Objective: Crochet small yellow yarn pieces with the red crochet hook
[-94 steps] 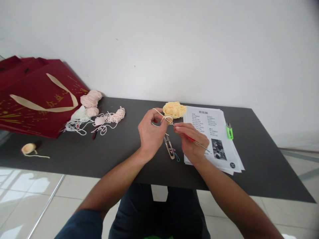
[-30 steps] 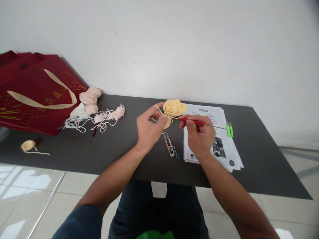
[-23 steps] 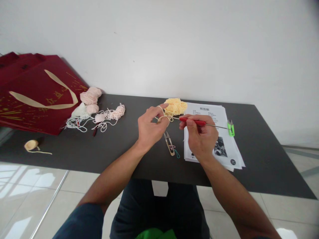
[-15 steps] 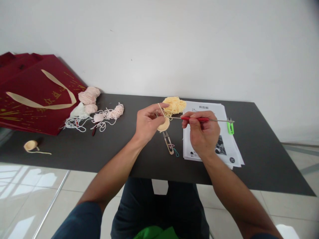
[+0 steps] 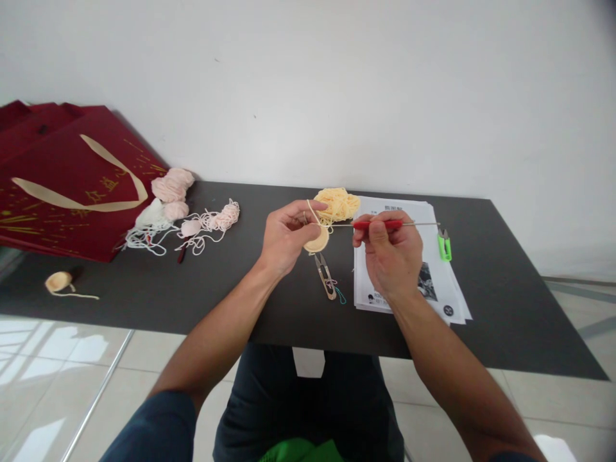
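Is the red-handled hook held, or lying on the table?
Held: the right hand grips the hook by its red handle, shaft pointing toward the yellow round piece in the left hand.

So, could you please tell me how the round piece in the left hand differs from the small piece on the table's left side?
The round piece is held in the left hand; the small piece lies on the table. The round piece looks disc-like, while the small piece looks hollow, like a cup. Both are pale yellowish.

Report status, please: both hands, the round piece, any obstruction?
Left hand pinching round cream piece. Right hand gripping red-handled tool. Yellow yarn and metal snips nearby, not blocking.
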The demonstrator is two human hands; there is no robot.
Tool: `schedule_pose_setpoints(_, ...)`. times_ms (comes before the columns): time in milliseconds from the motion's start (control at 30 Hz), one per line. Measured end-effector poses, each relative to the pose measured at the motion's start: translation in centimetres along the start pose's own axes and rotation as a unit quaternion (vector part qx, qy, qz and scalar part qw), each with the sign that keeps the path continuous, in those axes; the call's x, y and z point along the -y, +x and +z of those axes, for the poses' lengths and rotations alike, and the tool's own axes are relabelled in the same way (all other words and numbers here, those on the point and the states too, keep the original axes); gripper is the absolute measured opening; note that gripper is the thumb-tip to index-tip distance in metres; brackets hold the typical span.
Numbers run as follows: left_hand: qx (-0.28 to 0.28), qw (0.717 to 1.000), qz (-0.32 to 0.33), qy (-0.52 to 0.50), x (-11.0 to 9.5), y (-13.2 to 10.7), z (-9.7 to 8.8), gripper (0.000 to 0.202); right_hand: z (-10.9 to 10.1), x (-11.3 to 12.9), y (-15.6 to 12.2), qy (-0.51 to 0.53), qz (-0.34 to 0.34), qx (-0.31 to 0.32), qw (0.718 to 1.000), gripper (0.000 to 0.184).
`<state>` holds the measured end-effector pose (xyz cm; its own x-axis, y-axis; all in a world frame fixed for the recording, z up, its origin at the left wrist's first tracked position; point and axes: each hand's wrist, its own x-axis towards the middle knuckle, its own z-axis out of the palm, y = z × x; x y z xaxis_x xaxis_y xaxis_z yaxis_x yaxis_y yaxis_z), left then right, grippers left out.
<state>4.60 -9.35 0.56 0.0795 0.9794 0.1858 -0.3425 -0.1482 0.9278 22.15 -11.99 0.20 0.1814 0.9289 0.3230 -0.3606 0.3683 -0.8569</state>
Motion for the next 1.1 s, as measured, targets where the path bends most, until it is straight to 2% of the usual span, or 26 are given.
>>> schedule_pose_setpoints(400,0.007,0.998,0.059,-0.022,0.42,-0.07,0.23,0.039,0.93,0.48,-0.18,0.049,0.088,-0.037,0.994,0.024)
schedule_pose_setpoints(733,-0.003,0.999,0.040,-0.022,0.29,-0.13,0.37,0.043,0.84,0.27,-0.12,0.078,0.130,-0.043,0.987,0.025)
schedule_pose_setpoints(1100,-0.035,0.999,-0.022,-0.013,-0.33,-0.33,0.67,0.056,0.72,-0.07,-0.12,0.050,0.099,-0.034,0.993,0.024)
